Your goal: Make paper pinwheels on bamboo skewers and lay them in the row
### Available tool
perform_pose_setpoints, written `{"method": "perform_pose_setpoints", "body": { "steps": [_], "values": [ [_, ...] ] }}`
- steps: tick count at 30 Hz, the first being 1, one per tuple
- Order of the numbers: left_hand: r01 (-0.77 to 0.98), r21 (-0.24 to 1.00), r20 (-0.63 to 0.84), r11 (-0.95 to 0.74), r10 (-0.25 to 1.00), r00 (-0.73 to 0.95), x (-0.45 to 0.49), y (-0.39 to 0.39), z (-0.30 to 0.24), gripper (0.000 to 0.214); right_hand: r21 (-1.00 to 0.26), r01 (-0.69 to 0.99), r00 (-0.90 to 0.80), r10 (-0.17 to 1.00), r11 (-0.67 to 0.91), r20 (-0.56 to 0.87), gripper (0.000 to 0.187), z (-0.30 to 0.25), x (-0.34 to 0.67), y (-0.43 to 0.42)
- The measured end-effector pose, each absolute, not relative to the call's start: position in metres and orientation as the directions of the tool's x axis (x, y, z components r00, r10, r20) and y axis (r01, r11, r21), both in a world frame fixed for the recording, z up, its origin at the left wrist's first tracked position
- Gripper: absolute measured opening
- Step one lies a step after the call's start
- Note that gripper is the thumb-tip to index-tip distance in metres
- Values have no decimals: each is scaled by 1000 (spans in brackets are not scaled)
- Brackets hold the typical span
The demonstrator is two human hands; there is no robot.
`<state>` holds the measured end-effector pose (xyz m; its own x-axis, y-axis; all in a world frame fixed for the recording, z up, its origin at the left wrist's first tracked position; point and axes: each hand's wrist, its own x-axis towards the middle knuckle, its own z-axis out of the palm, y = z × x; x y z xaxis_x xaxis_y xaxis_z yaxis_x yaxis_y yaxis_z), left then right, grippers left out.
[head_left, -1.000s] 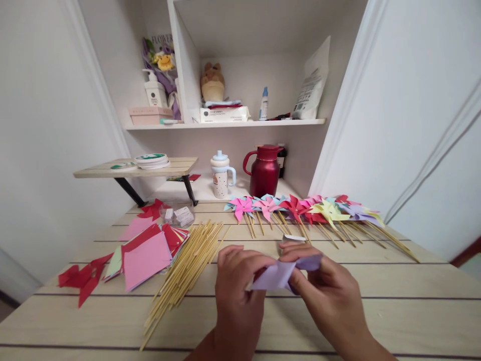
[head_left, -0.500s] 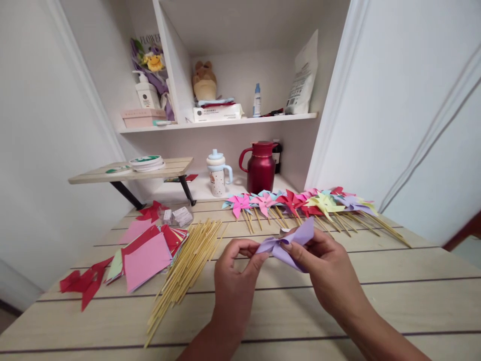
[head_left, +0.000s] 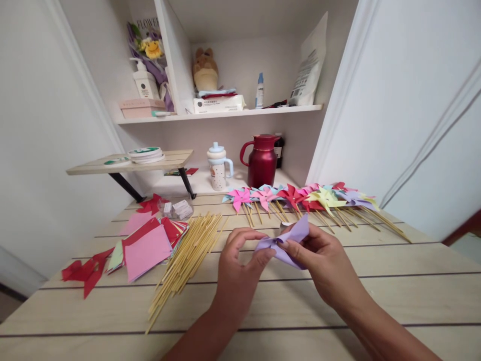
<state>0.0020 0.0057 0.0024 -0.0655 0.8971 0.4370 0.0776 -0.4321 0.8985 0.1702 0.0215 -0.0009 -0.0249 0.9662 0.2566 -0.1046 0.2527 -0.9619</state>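
A folded sheet of purple paper [head_left: 298,233], shaped like a pinwheel head, is held above the table between both hands. My left hand [head_left: 240,263] pinches its left edge, thumb lying across the front near the centre. My right hand [head_left: 319,255] grips the right side, its thumb pressed close to the middle fold and its fingers behind the paper. A small whitish piece shows behind the purple paper, too hidden to name. Left of my hands lies a pile of thin wooden sticks [head_left: 184,265]. Finished pinwheels [head_left: 325,199] on sticks lie in a row beyond.
Coloured paper squares [head_left: 148,253] and a red folded piece [head_left: 86,271] lie at the left. A small clear bag [head_left: 178,209] sits behind them. A low wooden stand [head_left: 173,159] carries rolls of tape [head_left: 146,156]. A cup [head_left: 218,170] and a red jug [head_left: 262,163] stand at the back.
My left thumb has moved rightward and inward along the purple paper, toward its centre. My right hand keeps its grip. The whole view has shifted slightly.
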Motion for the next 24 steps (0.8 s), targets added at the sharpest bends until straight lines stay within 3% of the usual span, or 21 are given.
{"method": "perform_pose_setpoints", "body": {
  "steps": [8, 12, 18, 24],
  "values": [
    [152, 846, 529, -511, 839, -128, 6, 1, 1, 11, -925, 7, -20, 924, 381, 381, 15, -2, 171, 17],
    [227, 746, 657, -626, 749, -91, 5, -4, 2, 13, -834, 59, -22, 836, 549, 549, 1, 3, 171, 11],
    [317, 522, 842, -792, 539, -40, 3, -7, 2, 19, -589, 158, -91, 606, 792, 790, 17, 7, 175, 4],
    [372, 430, 876, -822, 479, 46, -1, -13, 4, 19, -571, 185, -138, 596, 800, 791, 20, 4, 175, 2]
  ]
}}
